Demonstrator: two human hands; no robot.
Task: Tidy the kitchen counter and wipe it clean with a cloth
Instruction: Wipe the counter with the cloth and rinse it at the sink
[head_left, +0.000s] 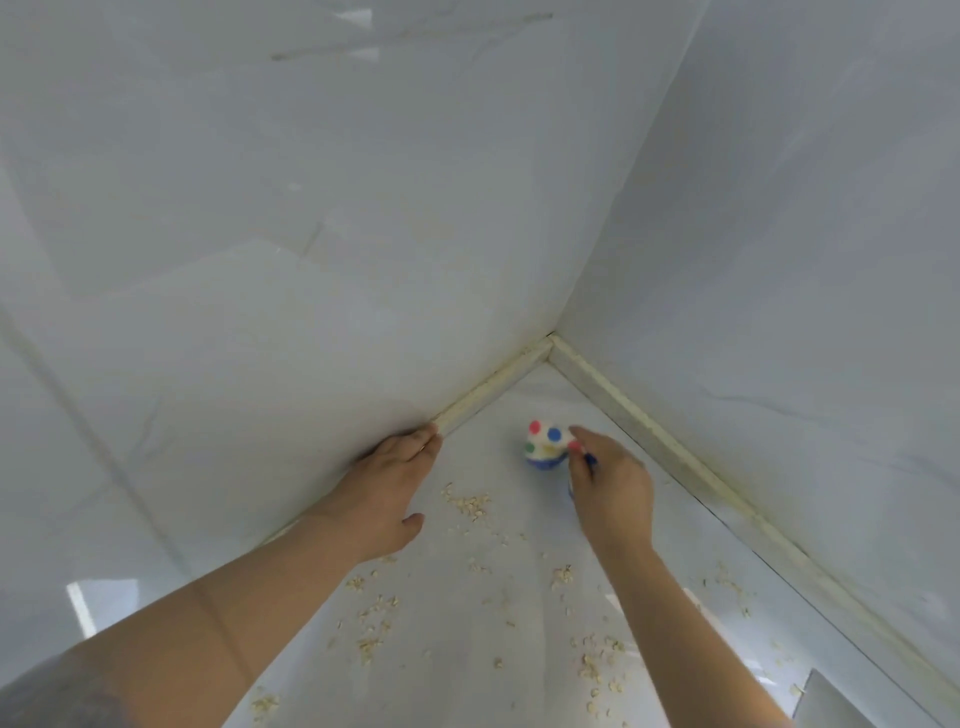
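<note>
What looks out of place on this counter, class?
Pale flakes lie spilled across the counter, from near the corner towards the camera. A spotted cupcake-shaped object sits by the corner. The edge strip looks yellowed.

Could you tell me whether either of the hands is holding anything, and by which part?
The right hand pinches the dotted toy cupcake by its right side; the left hand holds nothing.

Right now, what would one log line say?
left hand: flat beside wall | right hand: at dotted toy, grip unclear | crumbs: scattered on counter, unwiped
</note>
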